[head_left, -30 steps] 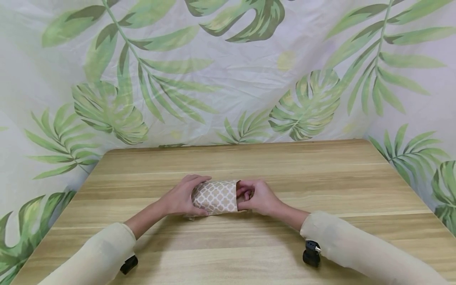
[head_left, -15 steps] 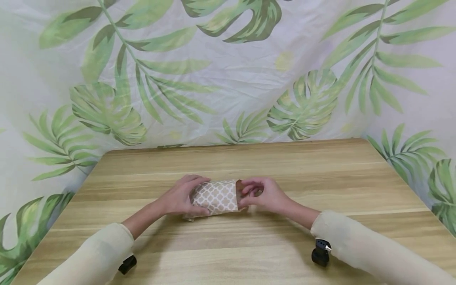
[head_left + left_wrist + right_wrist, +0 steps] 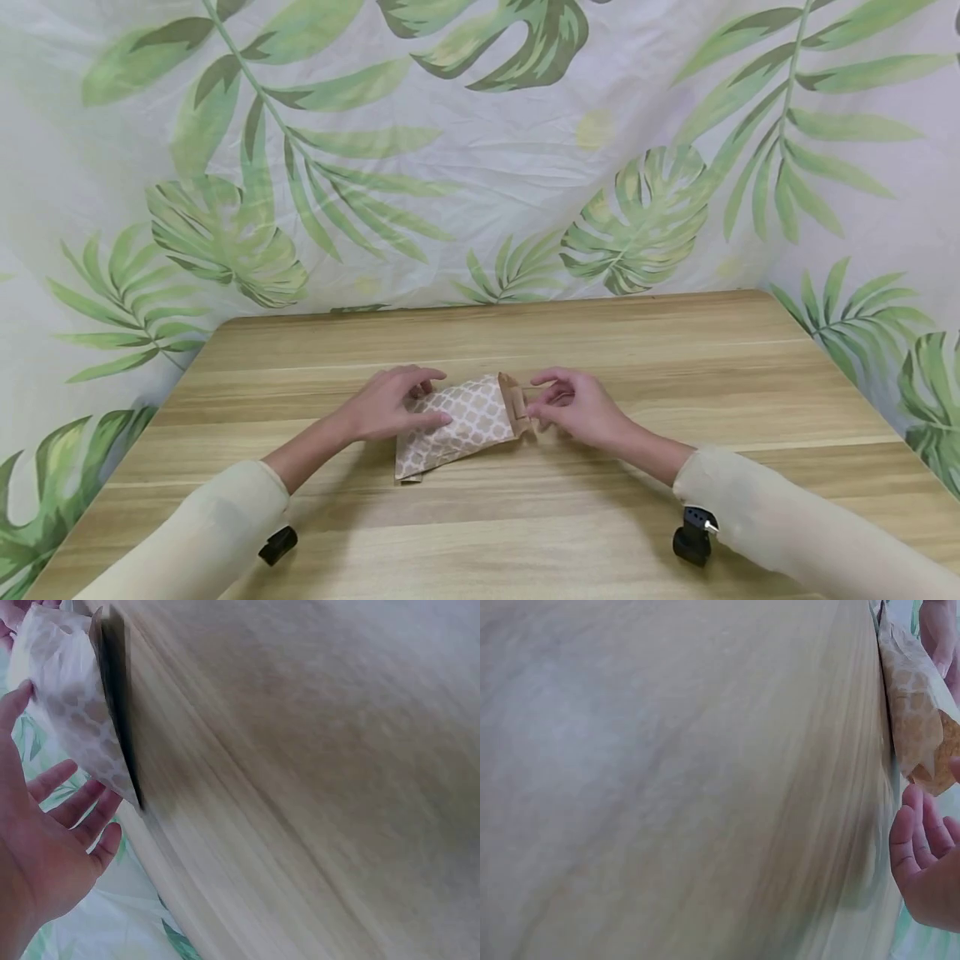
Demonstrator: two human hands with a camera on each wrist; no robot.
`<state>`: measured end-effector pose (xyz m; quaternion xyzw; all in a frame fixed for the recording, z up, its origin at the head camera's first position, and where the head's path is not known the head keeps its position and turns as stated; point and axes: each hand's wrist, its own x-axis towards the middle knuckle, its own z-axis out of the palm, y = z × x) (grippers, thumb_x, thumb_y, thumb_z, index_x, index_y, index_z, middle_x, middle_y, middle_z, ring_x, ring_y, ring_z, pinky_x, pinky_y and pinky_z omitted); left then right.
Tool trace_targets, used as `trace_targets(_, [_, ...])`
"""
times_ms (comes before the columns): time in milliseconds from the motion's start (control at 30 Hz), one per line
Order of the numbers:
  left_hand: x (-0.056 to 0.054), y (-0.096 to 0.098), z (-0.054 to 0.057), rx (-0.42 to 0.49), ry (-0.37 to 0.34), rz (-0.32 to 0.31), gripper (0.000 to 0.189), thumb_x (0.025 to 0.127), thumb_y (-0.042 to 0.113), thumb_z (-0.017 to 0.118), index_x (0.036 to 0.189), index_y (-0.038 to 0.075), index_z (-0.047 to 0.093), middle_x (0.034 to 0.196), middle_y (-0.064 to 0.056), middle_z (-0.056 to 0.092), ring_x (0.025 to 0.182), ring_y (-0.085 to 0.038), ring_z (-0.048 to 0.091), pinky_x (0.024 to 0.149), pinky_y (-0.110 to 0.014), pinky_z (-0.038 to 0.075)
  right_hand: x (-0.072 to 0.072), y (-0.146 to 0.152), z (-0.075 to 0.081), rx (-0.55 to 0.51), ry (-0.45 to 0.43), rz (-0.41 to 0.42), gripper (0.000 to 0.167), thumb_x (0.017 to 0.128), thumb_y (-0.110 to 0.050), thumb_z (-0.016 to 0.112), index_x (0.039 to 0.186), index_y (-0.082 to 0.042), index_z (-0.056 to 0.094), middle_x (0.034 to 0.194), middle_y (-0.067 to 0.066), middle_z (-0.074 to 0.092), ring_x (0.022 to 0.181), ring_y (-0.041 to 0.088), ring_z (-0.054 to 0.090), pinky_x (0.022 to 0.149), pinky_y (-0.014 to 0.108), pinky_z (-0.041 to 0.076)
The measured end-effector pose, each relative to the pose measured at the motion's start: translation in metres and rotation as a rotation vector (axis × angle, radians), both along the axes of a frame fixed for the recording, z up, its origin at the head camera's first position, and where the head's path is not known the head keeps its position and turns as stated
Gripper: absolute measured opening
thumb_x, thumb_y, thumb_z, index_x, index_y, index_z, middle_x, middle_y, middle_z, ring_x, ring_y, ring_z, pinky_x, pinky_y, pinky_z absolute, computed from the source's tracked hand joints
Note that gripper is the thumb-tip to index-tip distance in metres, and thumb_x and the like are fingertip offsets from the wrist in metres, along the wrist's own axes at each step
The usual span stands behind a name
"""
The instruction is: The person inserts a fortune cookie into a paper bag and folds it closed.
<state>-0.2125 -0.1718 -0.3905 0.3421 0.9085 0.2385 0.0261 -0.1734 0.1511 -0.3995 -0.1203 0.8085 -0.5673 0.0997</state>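
A paper bag [image 3: 468,412] with a tan and white lattice pattern lies slanted in the middle of the table, its brown open mouth facing right. My left hand [image 3: 390,404] holds it loosely by the upper left side, thumb over the front and index finger lifted off. In the left wrist view the same hand [image 3: 49,840] has its thumb against the paper and other fingers at the bag's edge. At the mouth, my right hand [image 3: 581,408] pinches the brown rim with its fingertips, other fingers bent. The bag's inside [image 3: 951,746] is mostly hidden.
The wood-grain table [image 3: 480,533] runs back to a hanging cloth [image 3: 480,183] printed with green leaves. A black strap device [image 3: 693,537] hangs under the right sleeve, and another device [image 3: 277,546] under the left.
My right hand has drawn out of the bag's mouth to the right, to its rim. The bag has tilted, with its lower left corner now showing. My left hand's grip has loosened.
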Motion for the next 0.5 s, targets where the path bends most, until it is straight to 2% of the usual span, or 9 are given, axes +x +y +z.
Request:
trace_targets(200, [0.000, 0.005, 0.004, 0.010, -0.105, 0.000, 0.068, 0.091, 0.046, 0.075, 0.135, -0.004, 0.063, 0.090, 0.001, 0.066, 0.077, -0.011, 0.057, 0.075, -0.032, 0.051, 0.003, 0.006, 0.000, -0.005, -0.055, -0.013, 0.044, 0.101, -0.012, 0.067, 0.137, 0.010, 0.054, 0.083, 0.016, 0.073, 0.069, 0.023, 0.071, 0.053, 0.026, 0.054])
trace_targets(333, [0.000, 0.009, 0.004, 0.015, -0.162, 0.002, 0.067, 0.092, 0.045, 0.075, 0.134, -0.007, 0.062, 0.078, 0.004, 0.062, 0.069, -0.009, 0.053, 0.072, -0.029, 0.049, 0.004, 0.005, 0.000, -0.032, -0.095, 0.005, 0.048, 0.104, -0.017, 0.064, 0.141, 0.010, 0.049, 0.083, 0.018, 0.074, 0.068, 0.026, 0.073, 0.054, 0.030, 0.057])
trace_targets(500, [0.000, 0.015, 0.004, 0.029, -0.210, -0.006, 0.071, 0.093, 0.043, 0.075, 0.137, -0.009, 0.059, 0.085, 0.002, 0.064, 0.071, -0.009, 0.054, 0.070, -0.027, 0.048, 0.005, 0.000, 0.002, -0.044, -0.121, 0.022, 0.054, 0.104, -0.018, 0.064, 0.147, 0.009, 0.044, 0.092, 0.019, 0.076, 0.073, 0.028, 0.075, 0.058, 0.037, 0.061])
